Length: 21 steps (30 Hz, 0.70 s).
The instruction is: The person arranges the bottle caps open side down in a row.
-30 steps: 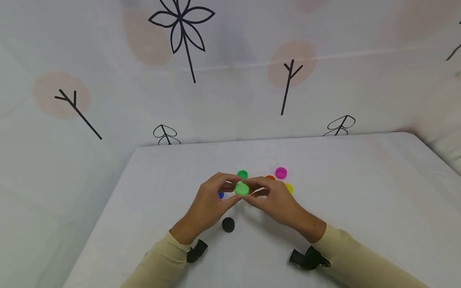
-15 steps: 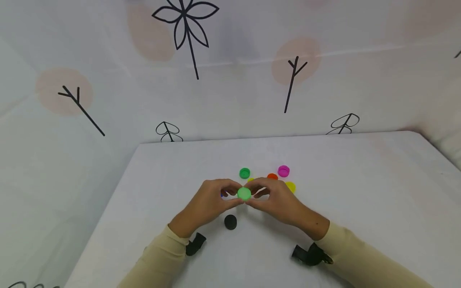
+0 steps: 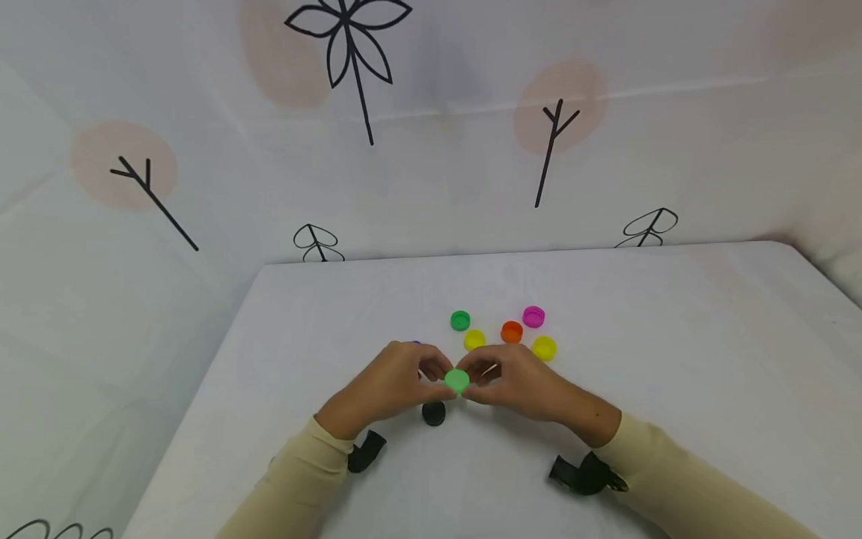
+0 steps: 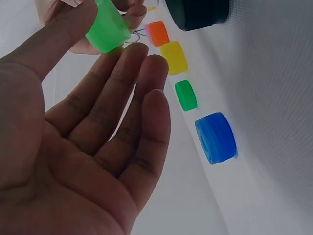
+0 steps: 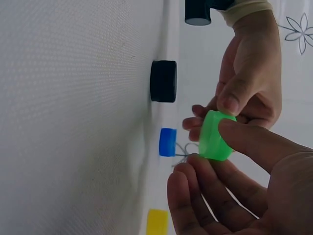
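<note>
Both hands hold one light green bottle cap between them, raised over the white table. My left hand pinches its left side with thumb and fingertips; my right hand pinches the right side the same way. In the right wrist view the right thumb lies on the face of the light green cap, with the left hand behind. A black cap lies on the table just below the left thumb. Beyond that hand a blue cap shows in the left wrist view, mostly hidden from the head view.
Behind the hands lie a dark green cap, an orange cap, a magenta cap and two yellow caps, one left and one right. Black camera mounts hang under both wrists. A patterned cloth rises behind the table.
Both hands have come lower in the head view and nearer the body, with the light green cap still between them. The yellow and orange caps behind are now more exposed.
</note>
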Each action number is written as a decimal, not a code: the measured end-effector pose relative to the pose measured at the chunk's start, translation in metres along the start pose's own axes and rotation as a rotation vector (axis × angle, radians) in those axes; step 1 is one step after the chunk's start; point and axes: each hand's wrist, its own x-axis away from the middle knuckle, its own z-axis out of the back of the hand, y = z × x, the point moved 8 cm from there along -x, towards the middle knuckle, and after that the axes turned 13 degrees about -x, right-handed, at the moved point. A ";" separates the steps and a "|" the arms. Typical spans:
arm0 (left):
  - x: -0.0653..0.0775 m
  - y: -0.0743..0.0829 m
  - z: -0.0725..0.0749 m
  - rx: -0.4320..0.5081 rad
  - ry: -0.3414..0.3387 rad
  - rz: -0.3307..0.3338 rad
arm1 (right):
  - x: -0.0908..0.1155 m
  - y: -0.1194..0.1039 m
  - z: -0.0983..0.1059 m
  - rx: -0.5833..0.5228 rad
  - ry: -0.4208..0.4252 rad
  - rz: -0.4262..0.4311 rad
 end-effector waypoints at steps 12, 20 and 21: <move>0.000 -0.004 -0.017 -0.115 -0.108 0.026 | 0.001 0.011 -0.015 0.003 -0.108 -0.079; -0.001 0.000 -0.023 -0.197 -0.134 0.010 | 0.001 0.014 -0.018 0.032 -0.130 -0.091; -0.001 0.000 -0.024 -0.206 -0.136 0.010 | 0.001 0.014 -0.019 0.035 -0.129 -0.089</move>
